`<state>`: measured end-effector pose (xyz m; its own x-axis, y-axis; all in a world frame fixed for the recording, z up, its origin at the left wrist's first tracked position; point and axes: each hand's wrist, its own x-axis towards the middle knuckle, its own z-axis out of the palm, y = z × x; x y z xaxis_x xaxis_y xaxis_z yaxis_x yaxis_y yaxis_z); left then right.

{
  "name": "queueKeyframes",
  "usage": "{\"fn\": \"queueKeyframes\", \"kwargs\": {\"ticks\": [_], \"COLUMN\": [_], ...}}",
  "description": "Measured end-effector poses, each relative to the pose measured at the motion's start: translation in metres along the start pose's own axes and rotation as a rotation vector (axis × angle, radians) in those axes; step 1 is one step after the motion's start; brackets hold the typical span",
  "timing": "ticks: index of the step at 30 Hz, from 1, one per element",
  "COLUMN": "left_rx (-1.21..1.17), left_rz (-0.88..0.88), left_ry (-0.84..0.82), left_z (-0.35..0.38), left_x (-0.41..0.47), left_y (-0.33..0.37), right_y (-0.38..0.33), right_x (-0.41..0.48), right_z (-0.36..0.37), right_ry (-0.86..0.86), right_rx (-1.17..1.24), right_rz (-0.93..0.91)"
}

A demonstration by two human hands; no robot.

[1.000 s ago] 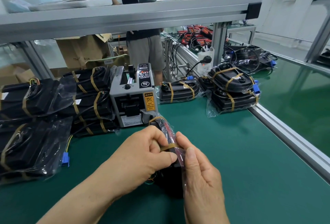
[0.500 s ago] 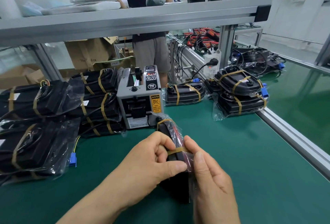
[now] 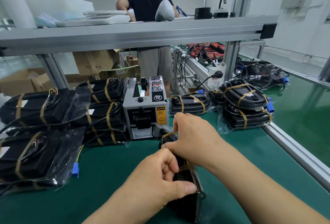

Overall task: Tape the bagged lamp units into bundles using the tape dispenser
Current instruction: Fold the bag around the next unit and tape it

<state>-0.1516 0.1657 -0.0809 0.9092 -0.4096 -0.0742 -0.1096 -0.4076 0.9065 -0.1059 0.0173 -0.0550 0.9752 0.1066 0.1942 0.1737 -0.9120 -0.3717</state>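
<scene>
Bench: green mat (image 3: 241,156) under an aluminium shelf beam (image 3: 134,31), with a metal rail running along the mat's right edge
Background: a person (image 3: 148,4) in a black shirt and grey shorts stands beyond the shelf, back turned; cardboard boxes (image 3: 19,81) sit behind the bench at the left
Tape dispenser (image 3: 145,109): grey box, upright at the middle of the mat, yellow caution label on its front, just beyond the hands
Bagged lamp unit (image 3: 185,207): black, in clear plastic, stood on edge on the mat in front of the dispenser, between the two hands
Near tape band (image 3: 185,167): brown strip across the unit, just beside the curled left fingers
Far tape band (image 3: 167,134): brown strip at the unit's far end, partly under the right hand
Left hand (image 3: 160,175): fingers curled, thumb pressed along the unit's near top edge, gripping it
Right hand (image 3: 192,140): laid over the unit's far end, fingers bent down around it and holding it; the fingertips are hidden
Left bundles (image 3: 44,109): black units in bags, banded with brown tape, piled left of the dispenser
Single bundle (image 3: 189,105): lies flat just right of the dispenser
Right stack (image 3: 244,98): two taped bundles, one on the other, near the rail
Power strip (image 3: 216,75): white, a black plug in it, behind the single bundle
</scene>
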Motion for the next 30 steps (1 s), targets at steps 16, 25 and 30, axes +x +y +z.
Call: {"fn": "queueKeyframes", "kwargs": {"ticks": [16, 25, 30], "left_rx": [0.048, 0.041, 0.041], "left_rz": [0.007, 0.020, 0.013], "left_ry": [-0.063, -0.060, -0.068], "left_z": [-0.005, -0.004, -0.004], "left_x": [0.006, 0.009, 0.007], "left_y": [-0.006, -0.005, -0.005], "right_y": [-0.001, 0.003, 0.015], "right_x": [0.013, 0.020, 0.016], "right_z": [-0.010, -0.016, -0.008], "right_ry": [-0.153, -0.208, -0.164], "right_rx": [-0.148, -0.171, 0.000], "right_rz": [-0.042, -0.048, 0.047]}}
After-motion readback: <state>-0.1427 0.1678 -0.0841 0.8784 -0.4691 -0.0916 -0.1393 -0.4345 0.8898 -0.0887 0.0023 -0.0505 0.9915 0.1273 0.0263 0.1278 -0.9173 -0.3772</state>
